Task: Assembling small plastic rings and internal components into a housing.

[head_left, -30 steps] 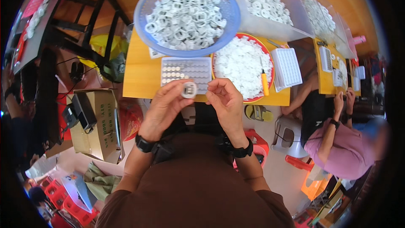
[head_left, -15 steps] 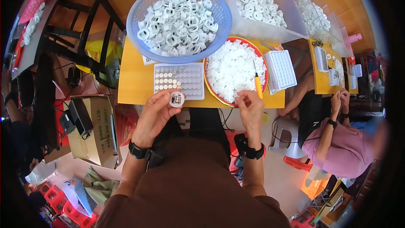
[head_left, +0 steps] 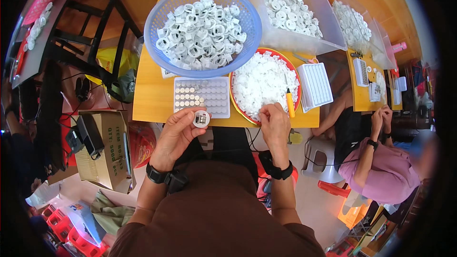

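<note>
Between the thumb and fingers of my left hand (head_left: 178,133) is a small round white plastic housing (head_left: 202,119) with metal parts inside. My right hand (head_left: 275,126) is at the near rim of a red and yellow tray (head_left: 298,96) heaped with small white plastic pieces (head_left: 262,78). Its thumb and fingertips are pinched together; whatever they hold is too small or hidden. A yellow-handled tool (head_left: 290,103) rests on the heap's right side. Beyond my left hand, a pale compartment tray (head_left: 227,114) has rows of small round discs (head_left: 186,97) in its left part.
A blue basket (head_left: 150,24) of white plastic housings stands behind, beside a clear bin (head_left: 333,44) of similar parts. Stacked white trays (head_left: 315,85) and scissors (head_left: 307,59) lie on the right. A cardboard box (head_left: 112,147) is at lower left; a co-worker (head_left: 376,162) sits at right.
My right hand has shifted left along the tray's near rim, toward the housing. My left hand still holds the housing, almost in the same place. The view has moved slightly.
</note>
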Demonstrator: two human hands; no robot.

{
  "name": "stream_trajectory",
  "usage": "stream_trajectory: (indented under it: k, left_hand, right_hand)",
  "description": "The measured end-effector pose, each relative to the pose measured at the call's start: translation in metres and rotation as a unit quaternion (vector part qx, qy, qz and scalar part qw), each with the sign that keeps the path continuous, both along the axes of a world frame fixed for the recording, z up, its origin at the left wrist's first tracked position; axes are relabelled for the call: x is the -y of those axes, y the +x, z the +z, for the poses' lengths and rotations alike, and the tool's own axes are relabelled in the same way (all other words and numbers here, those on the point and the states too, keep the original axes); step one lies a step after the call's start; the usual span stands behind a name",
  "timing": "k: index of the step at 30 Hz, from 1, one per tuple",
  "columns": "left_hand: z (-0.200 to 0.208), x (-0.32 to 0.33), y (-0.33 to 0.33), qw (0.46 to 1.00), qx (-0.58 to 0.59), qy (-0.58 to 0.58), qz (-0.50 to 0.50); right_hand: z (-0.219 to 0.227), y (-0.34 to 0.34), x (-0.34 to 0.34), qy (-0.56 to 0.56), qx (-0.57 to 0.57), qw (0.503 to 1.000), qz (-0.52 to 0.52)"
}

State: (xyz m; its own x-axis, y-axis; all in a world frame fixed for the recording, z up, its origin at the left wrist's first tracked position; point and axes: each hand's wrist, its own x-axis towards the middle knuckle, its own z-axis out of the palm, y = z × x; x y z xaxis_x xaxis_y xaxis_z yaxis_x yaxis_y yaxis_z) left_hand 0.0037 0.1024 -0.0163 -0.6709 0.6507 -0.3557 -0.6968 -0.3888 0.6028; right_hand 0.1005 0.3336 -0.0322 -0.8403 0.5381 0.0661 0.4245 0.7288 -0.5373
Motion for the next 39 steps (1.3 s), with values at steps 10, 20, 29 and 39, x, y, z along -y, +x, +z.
stream_trajectory:
  k: [10, 20, 29, 39]
  left_hand:
    - [0.0, 0.001, 0.002, 1.0, 0.007, 0.003, 0.003]
    - [-0.001, 0.003, 0.008, 1.0, 0.011, 0.002, 0.012]
    - [0.004, 0.002, 0.009, 1.0, -0.002, 0.009, 0.001]
    - [0.008, -0.003, 0.012, 1.0, -0.002, 0.006, -0.006]
  right_hand:
    - [0.016, -0.013, 0.014, -0.093, -0.044, 0.994, 0.047]
    - [-0.002, -0.016, -0.011, -0.038, -0.131, 0.99, 0.026]
    - [0.012, -0.005, 0.0, -0.118, -0.059, 0.991, 0.01]
    - [-0.017, 0.004, -0.013, -0.13, -0.079, 0.988, 0.017]
